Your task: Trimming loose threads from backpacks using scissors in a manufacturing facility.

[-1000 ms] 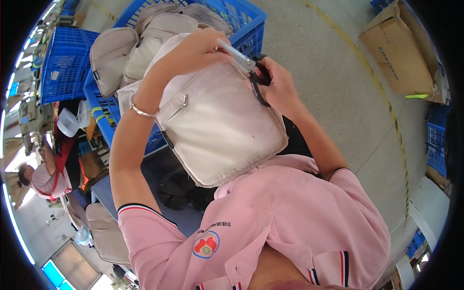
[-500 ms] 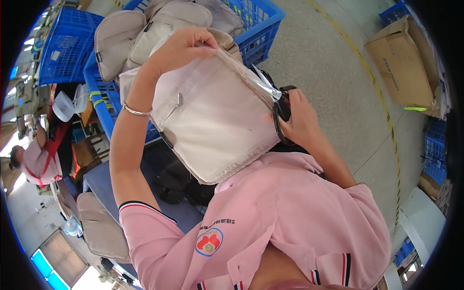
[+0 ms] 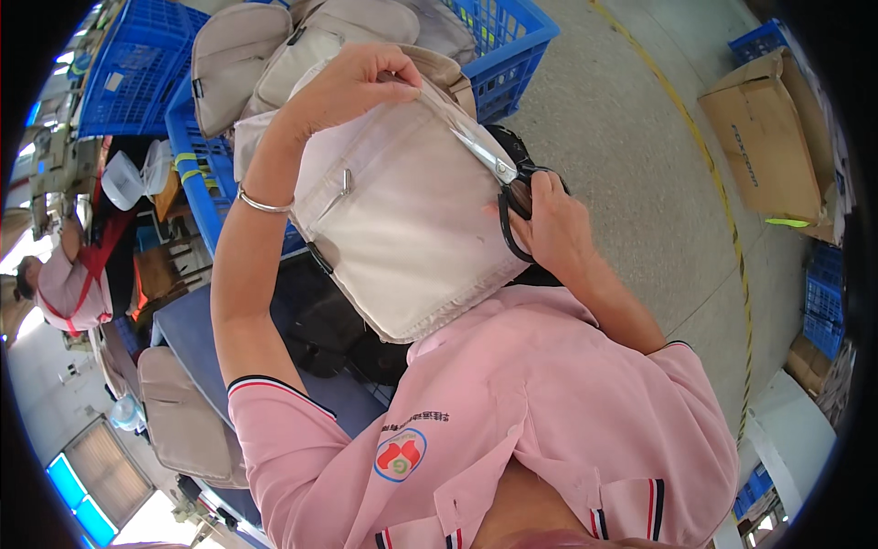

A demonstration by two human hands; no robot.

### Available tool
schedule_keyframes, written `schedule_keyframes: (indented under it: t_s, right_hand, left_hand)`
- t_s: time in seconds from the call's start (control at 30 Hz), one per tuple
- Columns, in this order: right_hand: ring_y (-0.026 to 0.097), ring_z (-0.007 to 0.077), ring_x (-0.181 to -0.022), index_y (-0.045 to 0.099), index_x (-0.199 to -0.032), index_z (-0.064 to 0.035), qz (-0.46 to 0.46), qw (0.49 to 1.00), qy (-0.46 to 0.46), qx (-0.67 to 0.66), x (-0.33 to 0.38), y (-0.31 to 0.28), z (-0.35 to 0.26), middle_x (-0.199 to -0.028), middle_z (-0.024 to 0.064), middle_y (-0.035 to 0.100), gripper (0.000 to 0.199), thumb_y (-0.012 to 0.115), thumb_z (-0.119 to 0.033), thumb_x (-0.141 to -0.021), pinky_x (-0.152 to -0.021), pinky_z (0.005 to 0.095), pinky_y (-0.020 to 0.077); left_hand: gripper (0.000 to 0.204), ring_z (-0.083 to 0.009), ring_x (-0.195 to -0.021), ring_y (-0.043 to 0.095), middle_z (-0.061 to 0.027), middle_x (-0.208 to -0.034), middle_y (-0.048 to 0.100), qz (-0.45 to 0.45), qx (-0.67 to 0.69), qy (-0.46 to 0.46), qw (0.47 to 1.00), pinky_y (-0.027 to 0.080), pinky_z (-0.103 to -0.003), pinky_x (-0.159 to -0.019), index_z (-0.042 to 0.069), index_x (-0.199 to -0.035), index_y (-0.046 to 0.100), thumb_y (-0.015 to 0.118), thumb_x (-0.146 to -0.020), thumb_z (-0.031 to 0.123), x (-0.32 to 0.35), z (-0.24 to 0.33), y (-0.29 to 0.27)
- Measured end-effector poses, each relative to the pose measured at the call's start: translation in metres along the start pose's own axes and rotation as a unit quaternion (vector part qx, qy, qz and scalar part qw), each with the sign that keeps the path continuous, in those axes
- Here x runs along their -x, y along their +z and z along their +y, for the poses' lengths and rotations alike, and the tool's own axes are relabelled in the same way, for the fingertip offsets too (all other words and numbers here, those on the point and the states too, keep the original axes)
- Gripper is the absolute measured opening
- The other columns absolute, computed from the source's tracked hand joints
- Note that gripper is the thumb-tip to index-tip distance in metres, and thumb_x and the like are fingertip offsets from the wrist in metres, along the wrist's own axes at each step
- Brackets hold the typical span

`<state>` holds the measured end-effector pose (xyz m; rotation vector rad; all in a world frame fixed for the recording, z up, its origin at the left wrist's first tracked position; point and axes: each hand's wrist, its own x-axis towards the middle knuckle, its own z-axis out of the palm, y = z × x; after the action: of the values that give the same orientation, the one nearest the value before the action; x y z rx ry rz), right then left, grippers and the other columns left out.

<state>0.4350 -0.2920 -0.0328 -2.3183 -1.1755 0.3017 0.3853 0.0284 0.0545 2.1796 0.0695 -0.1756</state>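
A beige fabric bag (image 3: pixel 412 224) with raw seam edges and a zipper pull on its face lies across my lap, its lower edge against my shirt. At its upper edge, my left hand (image 3: pixel 357 91) pinches the fabric between thumb and fingers. My right hand (image 3: pixel 556 224) grips black-handled scissors (image 3: pixel 501 167) at the bag's right side. The blades are slightly parted and point up and left over the edge, below my left hand. Whether they touch the fabric or a thread, I cannot tell.
Several similar beige bags (image 3: pixel 240 64) fill a blue crate (image 3: pixel 521 55) beyond my hands. Another bag (image 3: pixel 183 416) rests on a surface at left. A co-worker (image 3: pixel 69 279) is at far left. A cardboard box (image 3: pixel 768 137) stands right of a yellow floor line (image 3: pixel 709 165).
The scissors in my right hand have moved left and slightly up, further over the bag's face. My left hand keeps its pinch at the upper edge. The view has shifted a little.
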Motion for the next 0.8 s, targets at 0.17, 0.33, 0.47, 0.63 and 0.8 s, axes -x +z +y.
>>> schedule_keyframes:
  t_s: [0.17,0.33,0.47,0.63,0.8]
  right_hand:
    - [0.065,0.0401,-0.065,0.049,-0.089,-0.0004,0.016,1.0,-0.008,0.015,-0.001,0.008,0.006,-0.086,0.0191,0.06,0.059,0.07,-0.055,-0.084,-0.054,0.0444,0.053]
    - [0.066,0.0395,-0.07,0.05,-0.088,-0.0006,-0.009,0.999,0.03,-0.012,-0.003,0.004,0.008,-0.087,0.0181,0.061,0.06,0.071,-0.057,-0.083,-0.056,0.0449,0.0533]
    - [0.066,0.0392,-0.078,0.051,-0.09,0.0003,0.036,0.999,-0.028,0.011,-0.015,-0.003,0.002,-0.091,0.0183,0.06,0.063,0.071,-0.059,-0.081,-0.061,0.0461,0.0536]
    - [0.065,0.0418,-0.079,0.052,-0.089,0.0017,0.014,0.999,-0.036,0.003,-0.026,-0.006,-0.009,-0.091,0.0195,0.061,0.063,0.069,-0.058,-0.083,-0.065,0.0478,0.0531]
    - [0.064,0.0454,-0.073,0.053,-0.087,0.0004,-0.022,0.999,0.007,-0.026,-0.028,0.008,-0.003,-0.085,0.023,0.064,0.059,0.067,-0.057,-0.085,-0.067,0.0508,0.0511]
  left_hand:
    - [0.008,-0.0051,-0.081,0.053,0.0034,-0.085,0.059,-0.002,-0.005,-0.006,1.0,0.043,-0.021,-0.073,0.0,-0.094,0.067,0.067,-0.09,0.007,0.0,-0.004,0.0]
    - [0.007,-0.0052,-0.081,0.053,0.0032,-0.086,0.058,-0.01,0.007,-0.007,1.0,0.043,-0.021,-0.074,0.0,-0.093,0.067,0.067,-0.09,0.007,0.001,-0.002,-0.001]
    - [0.007,-0.0053,-0.082,0.052,0.0032,-0.088,0.057,-0.016,0.029,0.005,0.999,0.043,-0.021,-0.074,0.001,-0.093,0.066,0.067,-0.09,0.007,0.003,-0.001,-0.002]
    - [0.007,-0.005,-0.081,0.052,0.0031,-0.087,0.057,-0.008,0.015,0.013,1.0,0.042,-0.021,-0.074,0.001,-0.093,0.066,0.067,-0.09,0.007,0.004,0.007,-0.001]
    - [0.011,-0.0105,-0.089,0.058,-0.0012,-0.094,0.062,0.014,0.01,0.036,0.999,0.045,-0.024,-0.082,0.001,-0.098,0.068,0.068,-0.088,0.008,0.014,-0.009,0.009]
